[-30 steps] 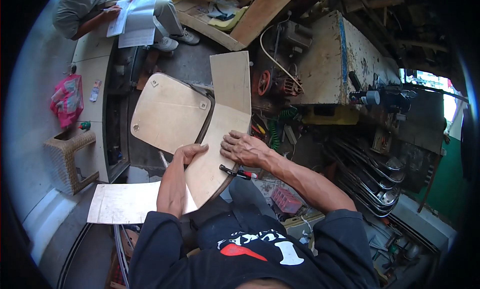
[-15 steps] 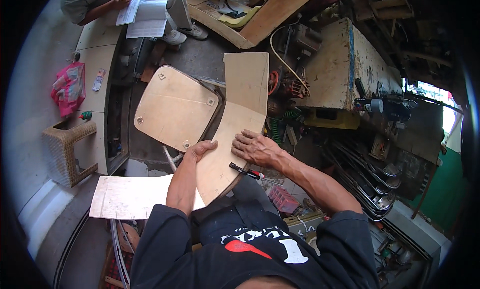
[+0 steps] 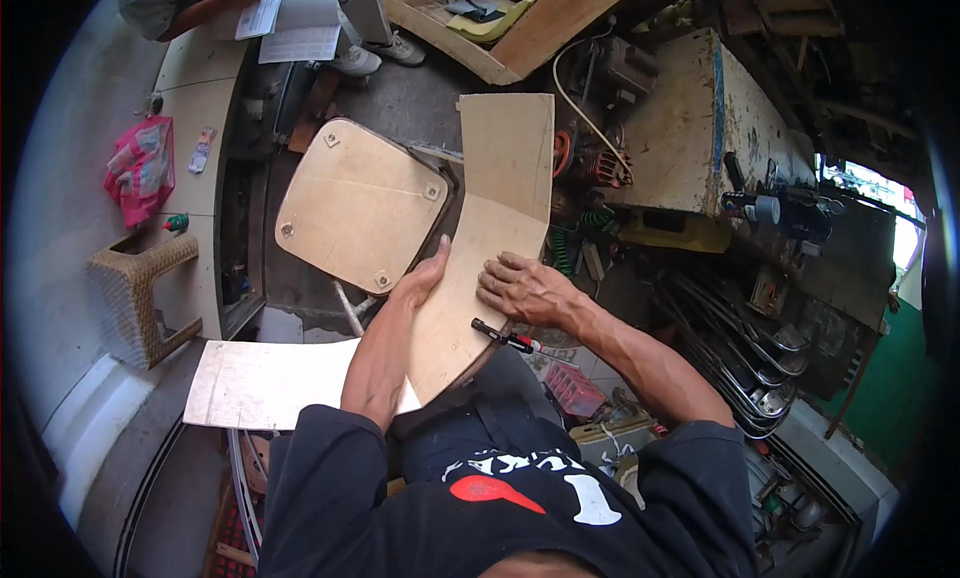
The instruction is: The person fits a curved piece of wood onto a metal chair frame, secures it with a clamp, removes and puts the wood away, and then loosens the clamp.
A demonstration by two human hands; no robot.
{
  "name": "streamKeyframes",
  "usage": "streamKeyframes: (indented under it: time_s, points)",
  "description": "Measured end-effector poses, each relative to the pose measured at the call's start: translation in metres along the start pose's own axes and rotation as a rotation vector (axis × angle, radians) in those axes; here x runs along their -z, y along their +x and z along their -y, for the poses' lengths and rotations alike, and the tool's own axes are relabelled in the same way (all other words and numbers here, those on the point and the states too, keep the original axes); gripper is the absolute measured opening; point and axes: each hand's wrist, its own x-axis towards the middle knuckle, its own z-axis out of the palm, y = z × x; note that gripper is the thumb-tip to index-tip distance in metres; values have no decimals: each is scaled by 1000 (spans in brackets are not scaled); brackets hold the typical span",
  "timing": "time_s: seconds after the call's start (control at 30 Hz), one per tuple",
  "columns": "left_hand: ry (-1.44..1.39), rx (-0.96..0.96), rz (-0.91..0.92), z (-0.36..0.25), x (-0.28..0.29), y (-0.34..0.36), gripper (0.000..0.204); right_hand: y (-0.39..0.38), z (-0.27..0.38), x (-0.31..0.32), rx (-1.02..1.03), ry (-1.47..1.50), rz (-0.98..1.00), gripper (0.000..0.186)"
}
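Observation:
A long, curved plywood piece (image 3: pixel 478 240) lies across my lap, pointing away from me. My left hand (image 3: pixel 422 280) grips its left edge, thumb along the edge; the other fingers are hidden. Flat on the right side of the wood rests my right hand (image 3: pixel 525 290), its fingers slightly bent and apart, holding nothing. Just below that hand, a screwdriver with a black and red handle (image 3: pixel 500 334) lies across the right edge. A second pale plywood piece (image 3: pixel 265 383) extends left under my left forearm. Beyond my left hand stands a stool with a square wooden seat (image 3: pixel 362 206), metal fittings at its corners.
At the far left a person (image 3: pixel 205 13) sits with papers (image 3: pixel 300 20). A woven stool (image 3: pixel 145 298) and a pink bag (image 3: pixel 142 168) are on the left. A worn wooden cabinet (image 3: pixel 665 128), a compressor (image 3: pixel 600 163) and bent metal tubes (image 3: pixel 725 343) occupy the right.
My left hand has turned and slid slightly up the plywood's edge, its thumb now pointing away from me. My right hand stays on the wood. The view has shifted slightly.

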Motion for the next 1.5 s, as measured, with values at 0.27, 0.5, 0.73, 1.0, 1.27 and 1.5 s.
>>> streamKeyframes:
  time_s: [0.27,0.5,0.73,1.0,1.27,1.5]
  points:
    - [3,2,27,-1,-5,-3,68,-2,2,-5,2,-22,65,23]
    - [19,-1,21,-4,-6,-2,67,-3,0,-8,0,-14,52,22]
    - [43,-5,-6,-5,-9,1,66,-3,1,-9,9,-67,-137,12]
    - [275,-3,-167,-24,-6,-11,65,-3,1,-13,-13,-39,-187,10]
    - [724,-215,-335,-65,16,-137,45,-6,3,-21,0,-15,-164,7]
    - [236,-492,-912,-41,12,-315,27,-7,-4,-15,84,16,-198,6]
